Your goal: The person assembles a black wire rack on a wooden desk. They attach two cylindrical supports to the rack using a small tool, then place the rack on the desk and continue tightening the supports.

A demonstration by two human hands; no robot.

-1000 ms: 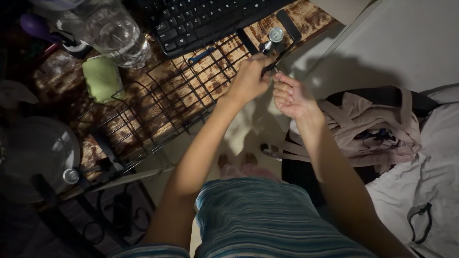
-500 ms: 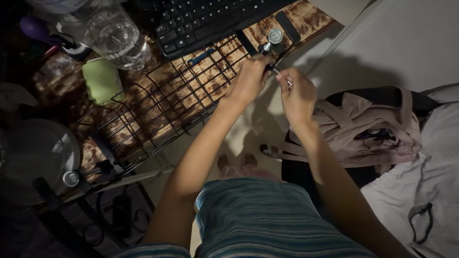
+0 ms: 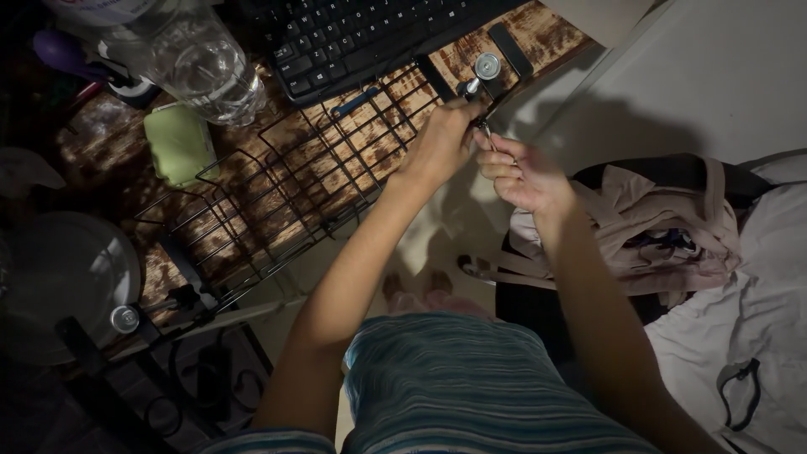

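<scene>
Both hands (image 3: 483, 155) shifted; perhaps gripping wire rack (image 3: 336, 160).

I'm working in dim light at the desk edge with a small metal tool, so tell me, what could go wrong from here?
1. The small metal tool is pinched between both hands past the desk edge; if it slips, it likely drops to the floor.
2. The left hand sits against the wire rack; a jerk might snag it.
3. Dim light makes fine work error-prone.

Desk (image 3: 538, 34): worn wood — dark, mottled
Floor (image 3: 672, 92): pale, smooth
Light: dim — hard shadows on floor
Right: white bedding (image 3: 756, 319)
</scene>
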